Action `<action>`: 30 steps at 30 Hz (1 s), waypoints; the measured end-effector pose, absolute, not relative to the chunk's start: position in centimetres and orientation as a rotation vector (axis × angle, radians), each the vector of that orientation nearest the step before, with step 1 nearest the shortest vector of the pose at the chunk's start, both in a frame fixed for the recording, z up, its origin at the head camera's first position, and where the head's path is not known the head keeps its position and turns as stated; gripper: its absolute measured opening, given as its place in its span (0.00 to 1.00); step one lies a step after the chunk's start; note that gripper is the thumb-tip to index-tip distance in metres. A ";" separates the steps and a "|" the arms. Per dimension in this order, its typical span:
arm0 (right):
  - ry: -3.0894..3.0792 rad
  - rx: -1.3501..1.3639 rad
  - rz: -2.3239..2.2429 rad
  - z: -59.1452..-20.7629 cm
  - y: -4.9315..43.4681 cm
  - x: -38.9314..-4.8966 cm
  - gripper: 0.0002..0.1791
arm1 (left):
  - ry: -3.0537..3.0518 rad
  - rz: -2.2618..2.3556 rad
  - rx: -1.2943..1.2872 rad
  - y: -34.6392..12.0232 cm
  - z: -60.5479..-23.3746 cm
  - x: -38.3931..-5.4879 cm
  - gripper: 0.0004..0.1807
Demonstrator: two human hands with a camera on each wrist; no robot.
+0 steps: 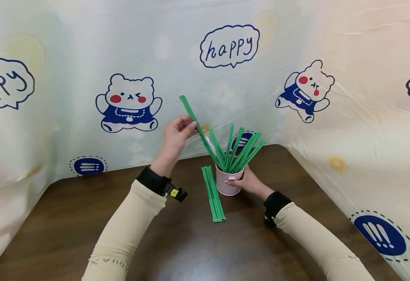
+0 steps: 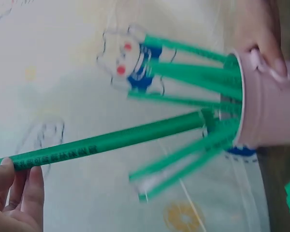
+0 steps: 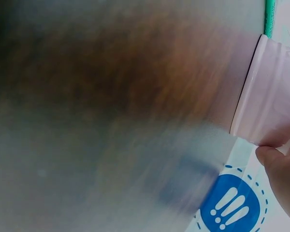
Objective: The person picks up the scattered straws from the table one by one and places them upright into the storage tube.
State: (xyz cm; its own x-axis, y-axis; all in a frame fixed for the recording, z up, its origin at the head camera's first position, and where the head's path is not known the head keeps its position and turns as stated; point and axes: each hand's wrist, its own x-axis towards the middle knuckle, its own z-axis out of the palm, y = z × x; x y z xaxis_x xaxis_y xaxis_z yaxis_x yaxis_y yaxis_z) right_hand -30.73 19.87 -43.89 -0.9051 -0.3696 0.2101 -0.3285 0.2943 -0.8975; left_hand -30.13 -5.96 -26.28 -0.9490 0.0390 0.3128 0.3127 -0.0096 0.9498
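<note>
My left hand (image 1: 178, 134) pinches a long green wrapped straw (image 2: 111, 137) with small dark print near its upper part. The straw slants down, and its lower end is at the mouth of a small pink bucket (image 1: 226, 182). Several more green wrapped straws (image 1: 245, 152) stand fanned out inside the bucket. My right hand (image 1: 250, 181) holds the bucket from the right, thumb across its front by the small handle fitting. In the right wrist view, the thumb (image 3: 280, 174) lies against the bucket's pale pink wall (image 3: 275, 96).
Left of the bucket, a flat row of several green wrapped straws (image 1: 213, 195) lies on the dark wooden table (image 1: 184, 249). Behind the table hangs a pale printed cloth (image 1: 191, 50) with cartoon bears and lettering.
</note>
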 end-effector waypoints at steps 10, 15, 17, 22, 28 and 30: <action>2.518 -0.705 -1.706 -43.8 19.8 -30.9 0.54 | -2.275 -1.901 -0.550 -0.5 -29.2 -29.9 0.18; 2.507 -0.672 -1.728 -43.9 19.9 -30.7 0.55 | -2.400 -1.778 -0.570 1.0 -31.7 -30.8 0.18; 2.505 -0.663 -1.739 -43.9 20.0 -30.7 0.54 | -2.452 -1.728 -0.589 1.5 -32.5 -31.1 0.18; 2.514 -0.662 -1.737 -44.0 20.0 -30.7 0.53 | -2.519 -1.674 -0.604 2.4 -34.0 -31.7 0.17; 2.494 -0.708 -1.725 -44.1 19.9 -30.6 0.54 | -2.580 -1.667 -0.556 2.2 -34.9 -31.6 0.17; 2.472 -0.727 -1.742 -44.0 19.9 -30.6 0.55 | -2.590 -1.676 -0.535 2.3 -35.0 -31.7 0.17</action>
State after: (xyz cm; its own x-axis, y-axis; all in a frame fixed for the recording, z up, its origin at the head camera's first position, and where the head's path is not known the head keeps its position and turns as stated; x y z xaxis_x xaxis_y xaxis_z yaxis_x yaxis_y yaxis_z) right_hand -30.64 19.86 -43.98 -0.8904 -0.3890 0.2365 -0.3535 0.2635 -0.8976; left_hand -31.66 2.27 -35.00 -0.9416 0.2768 0.1918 0.2884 0.3684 0.8838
